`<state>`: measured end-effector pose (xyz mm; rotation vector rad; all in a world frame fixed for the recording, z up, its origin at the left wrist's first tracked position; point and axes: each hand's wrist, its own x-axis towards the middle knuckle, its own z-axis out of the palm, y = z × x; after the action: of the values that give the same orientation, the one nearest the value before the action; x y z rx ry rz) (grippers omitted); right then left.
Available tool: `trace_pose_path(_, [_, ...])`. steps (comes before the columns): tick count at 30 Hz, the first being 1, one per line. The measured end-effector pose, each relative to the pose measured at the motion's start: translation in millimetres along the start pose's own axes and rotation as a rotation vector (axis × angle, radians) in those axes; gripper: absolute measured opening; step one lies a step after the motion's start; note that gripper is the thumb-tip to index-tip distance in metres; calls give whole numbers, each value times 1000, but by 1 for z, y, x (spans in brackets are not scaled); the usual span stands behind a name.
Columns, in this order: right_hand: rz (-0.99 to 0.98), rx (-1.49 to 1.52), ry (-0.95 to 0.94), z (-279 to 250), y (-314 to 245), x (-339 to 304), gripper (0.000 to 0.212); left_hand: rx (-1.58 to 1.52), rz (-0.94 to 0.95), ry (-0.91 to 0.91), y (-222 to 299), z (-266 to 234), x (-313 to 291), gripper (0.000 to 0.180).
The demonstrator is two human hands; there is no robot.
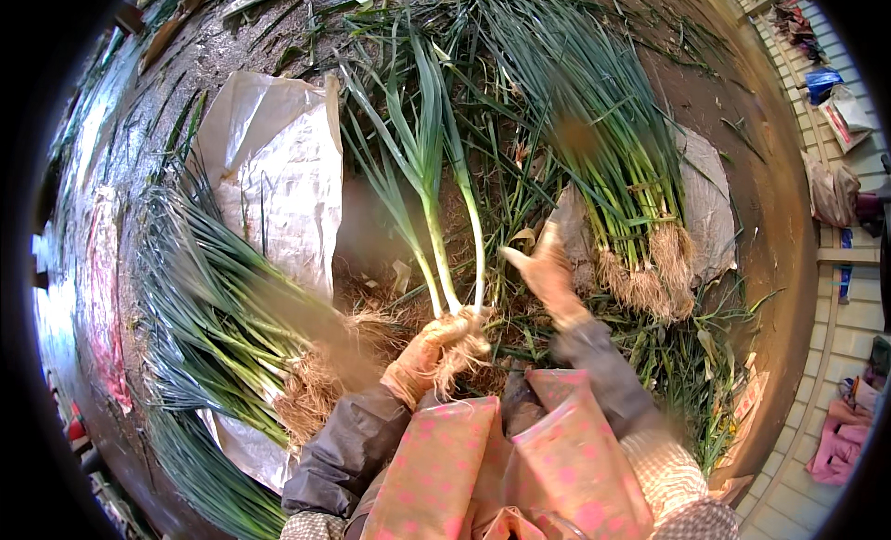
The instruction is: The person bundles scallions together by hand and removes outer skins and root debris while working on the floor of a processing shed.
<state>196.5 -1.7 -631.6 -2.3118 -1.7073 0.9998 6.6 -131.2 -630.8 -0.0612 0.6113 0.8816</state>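
Green leek stalks (436, 215), three, upright: left hand (429, 347), gloved, has its grip closed round the white bases just above the roots, leaves clear of the muddy ground. Right hand (548, 273), blurred, grip spread wide and empty, beside the bundled pile (631, 215) on a sack (705, 206).

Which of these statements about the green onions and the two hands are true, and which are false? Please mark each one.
1. The left hand grips a few green onions near their roots. True.
2. The right hand also holds onions. False: it is empty, with fingers spread, between the held stalks and the tied bundle.
3. Both hands wear gloves. True.
4. The pile of onions on the person's left lies on a white sack. True.
5. The held onions have their roots cut off. False: pale roots hang below the left hand.
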Motion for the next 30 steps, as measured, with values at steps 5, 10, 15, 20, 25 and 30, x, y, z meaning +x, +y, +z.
trace_pose_path(5, [-365, -416, -23, 52, 54, 46, 78, 112, 24, -15, -14, 18, 33, 35])
trace_pose_path(10, [-688, -554, -372, -22, 121, -81, 74, 87, 34, 4, 10, 34, 19, 46])
trace_pose_path(15, [-206, -768, -789, -141, 340, -293, 59, 30, -19, -257, 16, 84, 20, 58])
trace_pose_path(20, [30, -744, -1364, -198, 249, -285, 31, 142, 78, -131, 13, 70, 34, 52])
trace_pose_path(25, [-238, -693, 14, -137, 221, -68, 35, 280, 32, 38, -13, 49, 55, 26])
trace_pose_path(30, [182, -776, 110, -130, 165, 86, 42, 396, -4, 39, -31, 56, 79, 9])
